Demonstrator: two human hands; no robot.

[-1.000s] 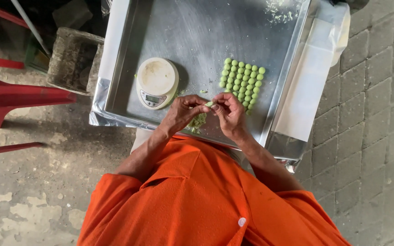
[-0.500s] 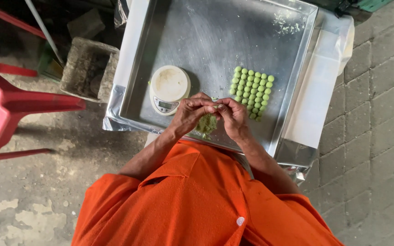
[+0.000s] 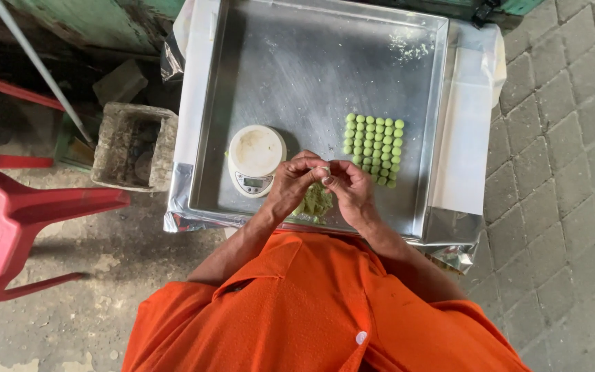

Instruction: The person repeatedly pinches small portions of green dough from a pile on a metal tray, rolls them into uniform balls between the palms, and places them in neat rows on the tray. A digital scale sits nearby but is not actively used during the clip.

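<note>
Over the near edge of a large steel tray, my left hand and my right hand meet fingertip to fingertip around a small pale green piece of dough. Below them on the tray lies a lump of green dough, partly hidden by my hands. Just right of my right hand, several small green dough balls sit in neat rows. A round white kitchen scale stands to the left of my left hand.
The tray rests on a foil-wrapped table with white paper along its right side. A red plastic chair stands at the left, with a hollow concrete block behind it. Grey paving bricks lie to the right.
The view has shifted, so the tray now sits lower and further right in frame. My hands stay together over the tray's near edge, working the small piece between the fingertips.
</note>
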